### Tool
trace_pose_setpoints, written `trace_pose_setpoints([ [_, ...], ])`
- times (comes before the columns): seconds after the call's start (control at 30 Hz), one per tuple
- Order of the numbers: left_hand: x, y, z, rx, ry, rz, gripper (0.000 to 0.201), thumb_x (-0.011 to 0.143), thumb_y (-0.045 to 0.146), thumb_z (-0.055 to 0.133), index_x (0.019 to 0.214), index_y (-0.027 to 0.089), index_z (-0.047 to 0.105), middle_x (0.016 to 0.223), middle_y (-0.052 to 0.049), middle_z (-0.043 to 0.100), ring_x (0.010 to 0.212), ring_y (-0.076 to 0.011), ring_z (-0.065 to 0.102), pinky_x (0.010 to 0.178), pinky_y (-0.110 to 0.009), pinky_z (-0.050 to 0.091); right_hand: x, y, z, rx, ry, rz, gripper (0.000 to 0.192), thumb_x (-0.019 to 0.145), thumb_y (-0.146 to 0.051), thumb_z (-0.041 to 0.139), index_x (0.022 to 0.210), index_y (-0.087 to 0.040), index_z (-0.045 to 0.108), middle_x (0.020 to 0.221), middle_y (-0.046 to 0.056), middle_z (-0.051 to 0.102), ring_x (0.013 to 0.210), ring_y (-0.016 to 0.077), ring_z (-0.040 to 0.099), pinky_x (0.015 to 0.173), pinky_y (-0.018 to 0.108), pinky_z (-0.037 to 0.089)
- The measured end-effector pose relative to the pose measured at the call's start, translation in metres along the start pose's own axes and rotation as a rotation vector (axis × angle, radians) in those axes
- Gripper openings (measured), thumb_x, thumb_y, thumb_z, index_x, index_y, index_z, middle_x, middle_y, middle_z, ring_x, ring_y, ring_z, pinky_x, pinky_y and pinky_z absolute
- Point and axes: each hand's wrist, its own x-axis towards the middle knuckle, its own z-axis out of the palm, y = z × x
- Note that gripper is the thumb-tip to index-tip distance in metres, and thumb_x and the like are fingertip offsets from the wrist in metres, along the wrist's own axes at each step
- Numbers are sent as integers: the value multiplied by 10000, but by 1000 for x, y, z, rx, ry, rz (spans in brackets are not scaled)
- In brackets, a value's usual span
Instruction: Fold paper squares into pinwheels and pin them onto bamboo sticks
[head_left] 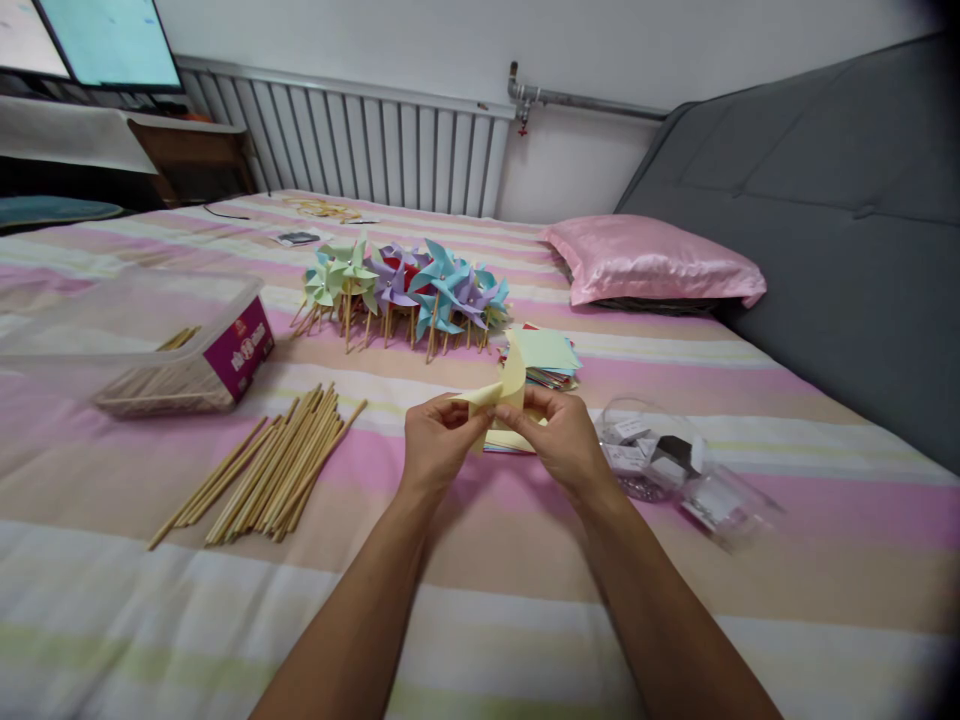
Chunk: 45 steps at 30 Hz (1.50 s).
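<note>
My left hand (pixel 436 438) and my right hand (pixel 564 440) both pinch a pale yellow paper square (pixel 504 392) above the striped bedspread (pixel 480 600); its corners curl upward. Under it lies a small stack of paper (pixel 504 441). Just behind is a pile of coloured paper squares (pixel 547 356). To the left lies a bundle of wooden sticks (pixel 270 468). Further back, several finished paper pinwheels (pixel 405 285) in green, purple and blue lie in a heap.
A clear plastic box with a purple label (pixel 187 350) sits at the left holding more sticks. A clear plastic container with small parts (pixel 660 460) lies right of my right hand. A pink pillow (pixel 649 262), grey headboard (pixel 825 220), radiator (pixel 375 145) and monitors (pixel 90 40) lie beyond.
</note>
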Motion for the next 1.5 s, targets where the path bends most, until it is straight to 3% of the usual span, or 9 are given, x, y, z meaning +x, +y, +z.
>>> trace_pose_setpoints([
  [0.33,-3,5,-1,-57,-56,-23,170,570,197,757,722,129,728,623,-8,675,563,-112,564,543,-206,417,0,1,-1,59,-20,19,203,713,-337,662,797,-154,686,816,48,703,795,204,644,764,321,484],
  [0.83,-3,5,-1,-63,-58,-62,203,540,219,767,714,125,720,577,0,640,533,-100,531,513,-202,387,1,6,-2,180,-31,65,252,651,-360,724,784,-150,687,776,41,692,721,183,623,727,310,471],
  [1.1,-5,6,2,-114,-87,-100,160,532,200,743,663,122,697,546,17,614,500,-85,504,499,-198,362,1,4,-4,86,-34,39,249,694,-342,678,835,-136,687,795,47,692,750,186,615,712,303,468],
  [1.23,-4,7,2,-136,-106,-131,171,521,190,746,666,120,692,598,4,640,562,-102,540,547,-203,389,1,4,-3,-76,48,-26,201,700,-314,658,793,-140,699,762,42,684,729,188,609,694,303,462],
  [1.37,-3,5,1,-107,-115,-151,150,517,209,754,589,121,654,531,28,583,518,-80,495,504,-189,349,2,3,-4,-250,117,-110,144,687,-301,666,735,-173,712,852,43,689,857,216,608,796,327,443],
  [1.5,-2,4,0,-81,-114,-190,184,528,246,744,522,129,603,474,44,526,461,-68,446,467,-192,321,1,-1,-8,-186,19,-26,173,689,-334,669,714,-166,697,807,45,695,811,213,618,782,336,453],
])
